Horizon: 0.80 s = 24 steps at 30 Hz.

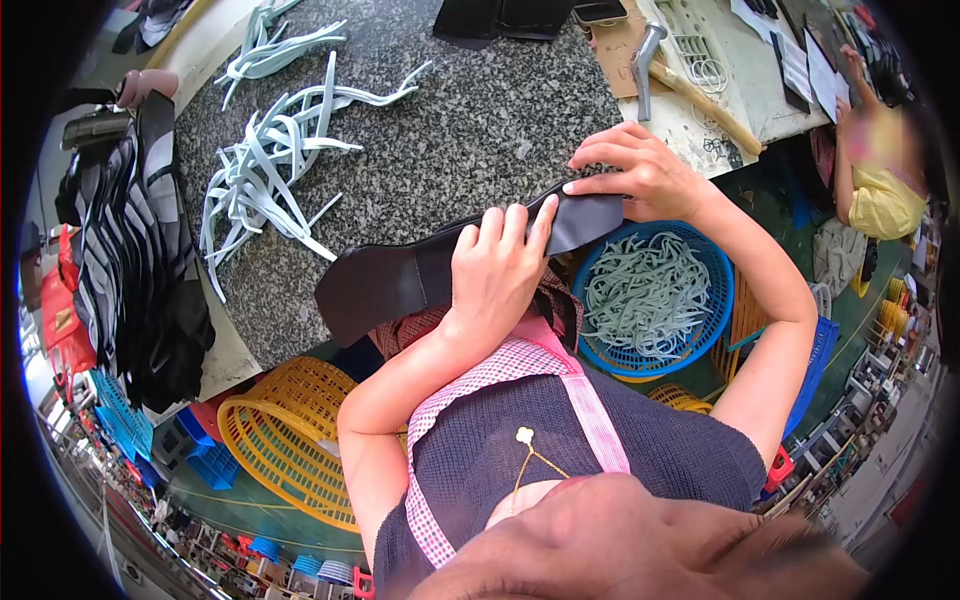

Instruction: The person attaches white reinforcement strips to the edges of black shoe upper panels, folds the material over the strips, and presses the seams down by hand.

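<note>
A long black leather-like piece [375,285] with a seam across it lies along the front edge of the speckled stone slab [480,110], its left end overhanging toward my body. My left hand [500,260] is closed over the middle of the piece, fingertips along its upper side and thumb hidden. At the right end, my right hand [640,175] pinches the upper edge between thumb and forefinger, with the other fingers bent above the stone. To the left on the slab lies a tangled bunch of pale blue strips [265,175].
A hammer [648,70] lies at the back right beside a wooden handle [710,110]. Many black pieces [130,240] hang at the left. Below the slab stand a blue basket [725,290] of pale strips and a yellow basket [285,430]. Another person [885,170] is at the right.
</note>
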Tool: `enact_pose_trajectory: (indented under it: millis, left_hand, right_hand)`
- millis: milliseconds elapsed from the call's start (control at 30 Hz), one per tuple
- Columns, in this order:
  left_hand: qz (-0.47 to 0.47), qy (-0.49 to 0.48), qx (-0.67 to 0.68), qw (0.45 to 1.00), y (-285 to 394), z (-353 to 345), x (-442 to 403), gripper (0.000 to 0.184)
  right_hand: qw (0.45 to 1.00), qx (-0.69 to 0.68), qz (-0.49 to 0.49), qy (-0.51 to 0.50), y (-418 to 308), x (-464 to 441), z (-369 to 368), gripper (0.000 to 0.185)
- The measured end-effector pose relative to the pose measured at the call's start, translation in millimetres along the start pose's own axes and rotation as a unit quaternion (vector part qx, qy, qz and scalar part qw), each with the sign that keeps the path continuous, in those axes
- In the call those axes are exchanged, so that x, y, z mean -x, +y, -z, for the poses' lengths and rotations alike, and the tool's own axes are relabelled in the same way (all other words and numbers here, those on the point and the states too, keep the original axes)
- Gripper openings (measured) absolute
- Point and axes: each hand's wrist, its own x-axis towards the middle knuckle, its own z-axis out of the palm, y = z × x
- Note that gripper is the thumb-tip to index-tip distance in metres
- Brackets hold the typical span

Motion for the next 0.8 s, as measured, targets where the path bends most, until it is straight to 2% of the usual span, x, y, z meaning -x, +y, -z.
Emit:
enact_pose_trajectory:
  millis: [33, 100, 133, 267, 367, 400, 500, 533, 633, 667, 733, 800]
  left_hand:
    - [-0.006, 0.01, 0.016, 1.0, 0.7, -3.5, -3.2, 0.065]
    - [0.008, 0.048, 0.077, 0.996, 6.2, -12.9, -7.7, 0.052]
    - [0.014, 0.063, 0.093, 0.994, 8.4, -18.6, -9.0, 0.049]
    - [0.033, 0.078, 0.165, 0.983, 6.1, -24.3, -10.0, 0.043]
    - [0.045, 0.082, 0.186, 0.978, 7.2, -20.9, -12.2, 0.044]
    - [0.043, 0.079, 0.185, 0.979, 6.7, -20.1, -12.6, 0.044]
    - [0.037, 0.073, 0.186, 0.979, 5.9, -19.2, -12.4, 0.043]
    - [0.037, 0.075, 0.188, 0.979, 6.1, -20.6, -12.0, 0.044]
    - [0.035, 0.075, 0.189, 0.979, 6.1, -19.1, -13.2, 0.045]
    - [0.027, 0.076, 0.184, 0.98, 6.0, -18.4, -13.7, 0.046]
    - [0.017, 0.051, 0.178, 0.983, 5.6, -16.1, -12.1, 0.058]
    - [0.007, 0.025, 0.159, 0.987, 6.5, -13.6, -10.4, 0.067]
  right_hand:
    - [0.999, -0.033, -0.02, -0.004, 1.4, -0.1, -2.3, 0.043]
    - [0.993, -0.103, -0.056, -0.012, 3.4, -3.4, -6.9, 0.038]
    - [0.993, -0.097, -0.066, 0.001, 0.3, -9.6, -8.1, 0.03]
    - [0.999, -0.027, -0.032, -0.026, 1.6, -26.7, -14.3, 0.025]
    - [0.987, -0.135, -0.075, -0.049, 6.5, -26.7, -9.0, 0.035]
    - [0.983, -0.161, -0.06, -0.069, 10.6, -26.5, -2.2, 0.039]
    - [0.989, -0.099, 0.035, -0.107, 16.7, -33.1, 8.7, 0.046]
    - [0.988, -0.07, 0.068, -0.121, 20.5, -36.8, 6.7, 0.034]
    - [0.981, 0.022, 0.167, -0.093, 24.4, -49.7, 5.0, 0.019]
    - [0.963, 0.092, 0.252, -0.041, 27.8, -51.7, 2.6, 0.012]
    - [0.935, 0.147, 0.32, -0.051, 31.3, -48.8, 3.5, 0.01]
    - [0.925, 0.16, 0.343, -0.006, 33.8, -44.5, 0.8, 0.011]
